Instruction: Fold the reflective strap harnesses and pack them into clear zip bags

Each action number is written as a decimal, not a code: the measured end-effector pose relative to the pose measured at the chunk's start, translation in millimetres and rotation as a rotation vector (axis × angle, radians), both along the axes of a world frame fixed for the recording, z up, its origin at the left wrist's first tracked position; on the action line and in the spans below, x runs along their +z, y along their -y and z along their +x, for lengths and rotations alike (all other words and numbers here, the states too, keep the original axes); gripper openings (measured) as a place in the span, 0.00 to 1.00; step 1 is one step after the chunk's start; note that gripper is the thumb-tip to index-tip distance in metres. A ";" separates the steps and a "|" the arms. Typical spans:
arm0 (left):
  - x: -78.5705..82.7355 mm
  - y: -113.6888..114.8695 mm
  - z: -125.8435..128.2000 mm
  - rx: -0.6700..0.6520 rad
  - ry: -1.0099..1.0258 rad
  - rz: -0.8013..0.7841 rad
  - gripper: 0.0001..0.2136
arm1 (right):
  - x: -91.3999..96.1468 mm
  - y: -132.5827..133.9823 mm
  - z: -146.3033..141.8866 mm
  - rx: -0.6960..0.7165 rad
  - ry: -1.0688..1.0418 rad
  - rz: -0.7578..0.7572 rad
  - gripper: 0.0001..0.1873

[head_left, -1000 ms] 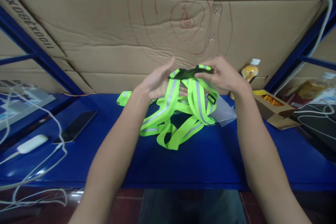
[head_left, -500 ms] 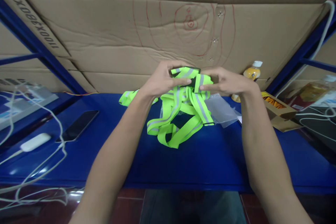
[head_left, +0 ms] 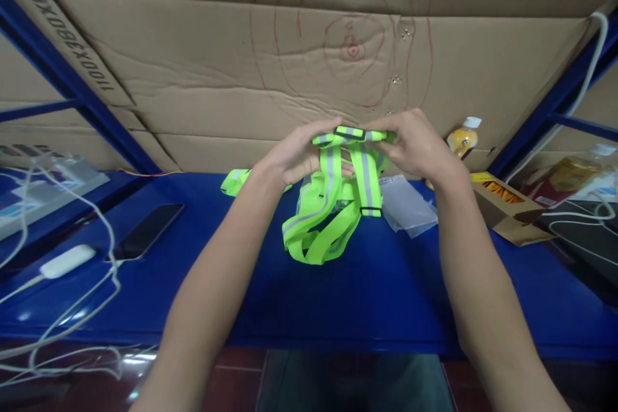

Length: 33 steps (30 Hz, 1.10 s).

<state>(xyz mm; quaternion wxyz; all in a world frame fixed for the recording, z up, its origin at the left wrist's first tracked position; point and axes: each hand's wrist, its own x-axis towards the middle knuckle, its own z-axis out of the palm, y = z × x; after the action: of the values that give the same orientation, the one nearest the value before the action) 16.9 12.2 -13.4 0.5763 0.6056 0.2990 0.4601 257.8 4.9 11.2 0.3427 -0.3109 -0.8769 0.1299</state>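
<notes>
A neon yellow-green reflective strap harness (head_left: 333, 206) with grey stripes and black buckles hangs in a tangle above the blue shelf (head_left: 338, 296). My left hand (head_left: 294, 154) grips the top band from the left with fingers closed. My right hand (head_left: 412, 141) pinches the same band from the right. Between the two hands the band runs level, with a black buckle on top. Loose loops dangle down and touch the shelf. One strap end trails to the left behind my left forearm.
A clear plastic bag (head_left: 408, 209) lies behind the harness. A yellow drink bottle (head_left: 461, 138) and an open cardboard box (head_left: 502, 206) stand at the right. A black phone (head_left: 149, 228), a white charger (head_left: 65, 261) and white cables lie at the left. Cardboard sheets form the back wall.
Both hands have closed on the top band and pulled it taut and level. The hanging loops have lifted and gathered narrower under the hands.
</notes>
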 end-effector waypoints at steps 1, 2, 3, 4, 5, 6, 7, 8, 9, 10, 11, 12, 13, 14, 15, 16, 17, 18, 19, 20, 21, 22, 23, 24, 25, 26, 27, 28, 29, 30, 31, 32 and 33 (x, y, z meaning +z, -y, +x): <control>0.1 -1.2 -1.9 -0.014 0.014 -0.028 0.13 | -0.2 0.1 -1.7 -0.013 0.000 0.038 0.06; -0.2 -2.6 -3.5 -0.013 0.026 -0.043 0.09 | -0.2 0.4 -3.1 -0.018 0.011 0.083 0.08; -0.5 -3.7 -4.8 0.003 0.034 -0.044 0.06 | 0.2 1.0 -3.9 -0.005 0.029 0.116 0.10; -0.8 -4.3 -5.7 0.027 0.034 -0.037 0.04 | 0.7 1.7 -4.0 0.031 0.050 0.120 0.12; -0.9 -4.3 -6.2 0.051 0.028 -0.027 0.05 | 1.2 2.2 -3.4 0.074 0.066 0.103 0.15; -0.5 -3.5 -6.5 0.069 0.021 -0.017 0.07 | 1.4 2.5 -2.0 0.108 0.068 0.076 0.19; 0.1 -2.1 -6.5 0.080 0.015 -0.004 0.10 | 1.2 2.2 -0.2 0.127 0.050 0.050 0.23; 1.1 -0.2 -6.5 0.088 0.010 0.018 0.12 | 0.4 1.1 1.9 0.127 0.017 0.033 0.28; 2.3 1.7 -6.5 0.095 0.002 0.057 0.14 | -1.0 -0.6 4.0 0.112 -0.018 0.021 0.32; 3.5 3.4 -6.6 0.107 -0.012 0.119 0.15 | -2.9 -2.9 5.8 0.097 -0.039 0.006 0.34; 4.6 4.6 -6.6 0.122 -0.035 0.198 0.16 | -5.1 -5.4 7.1 0.092 -0.039 -0.017 0.35; 5.3 5.3 -6.6 0.139 -0.064 0.287 0.17 | -7.3 -7.9 7.8 0.097 -0.023 -0.050 0.34; 5.4 5.4 -6.3 0.158 -0.097 0.376 0.17 | -9.5 -10.0 7.8 0.108 0.000 -0.092 0.32; 4.8 5.0 -5.5 0.180 -0.127 0.457 0.16 | -11.4 -11.6 7.2 0.120 0.013 -0.133 0.30; 3.6 4.3 -4.0 0.204 -0.148 0.524 0.15 | -12.9 -12.4 5.9 0.131 0.004 -0.162 0.29; 1.6 3.5 -1.7 0.226 -0.159 0.575 0.13 | -14.0 -12.6 4.2 0.142 -0.020 -0.179 0.28; -0.8 2.8 1.4 0.242 -0.160 0.613 0.10 | -14.7 -12.3 2.0 0.154 -0.044 -0.189 0.29; -3.7 2.2 5.1 0.251 -0.161 0.640 0.08 | -15.3 -11.8 -0.5 0.171 -0.055 -0.197 0.29; -6.5 1.7 9.4 0.256 -0.169 0.659 0.07 | -15.8 -11.4 -3.2 0.193 -0.054 -0.198 0.30; -9.3 1.4 13.7 0.262 -0.183 0.674 0.08 | -16.3 -11.3 -5.8 0.215 -0.047 -0.192 0.30; -11.6 1.1 17.7 0.275 -0.199 0.685 0.09 | -16.9 -11.6 -8.2 0.233 -0.041 -0.182 0.30; -13.5 0.9 21.1 0.297 -0.211 0.693 0.10 | -17.4 -12.3 -10.2 0.242 -0.036 -0.173 0.31; -14.7 0.7 23.7 0.323 -0.214 0.697 0.11 | -17.9 -13.2 -11.5 0.243 -0.036 -0.167 0.31; -15.3 0.6 25.2 0.343 -0.210 0.692 0.11 | -18.2 -14.2 -12.1 0.236 -0.037 -0.169 0.31; -15.4 0.6 25.7 0.350 -0.200 0.678 0.12 | -18.1 -15.0 -11.9 0.227 -0.037 -0.181 0.31; -15.1 0.7 25.3 0.344 -0.193 0.656 0.13 | -17.8 -15.4 -11.0 0.218 -0.029 -0.203 0.30; -14.5 1.1 24.4 0.330 -0.197 0.627 0.14 | -17.1 -15.4 -9.7 0.207 -0.023 -0.224 0.30; -13.9 1.6 23.2 0.311 -0.214 0.592 0.15 | -16.3 -15.1 -8.1 0.199 -0.021 -0.234 0.29; -13.5 2.3 22.0 0.291 -0.240 0.555 0.16 | -15.5 -14.4 -6.4 0.189 -0.019 -0.237 0.29; -13.4 3.0 21.1 0.278 -0.266 0.525 0.17 | -14.8 -13.7 -4.9 0.175 -0.014 -0.239 0.29; -13.7 3.5 20.6 0.272 -0.286 0.507 0.18 | -14.4 -12.9 -3.8 0.157 -0.008 -0.239 0.30; -14.3 3.8 20.5 0.271 -0.293 0.500 0.19 | -14.2 -12.2 -2.9 0.136 -0.001 -0.240 0.31; -15.1 3.6 20.7 0.275 -0.284 0.502 0.21 | -14.2 -11.5 -2.5 0.114 -0.001 -0.241 0.31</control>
<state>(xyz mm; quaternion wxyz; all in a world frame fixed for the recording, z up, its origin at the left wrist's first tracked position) 37.6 8.6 -28.6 0.2938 0.7411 0.3326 0.5037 255.4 16.5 -2.9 0.2952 -0.2997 -0.8710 0.2538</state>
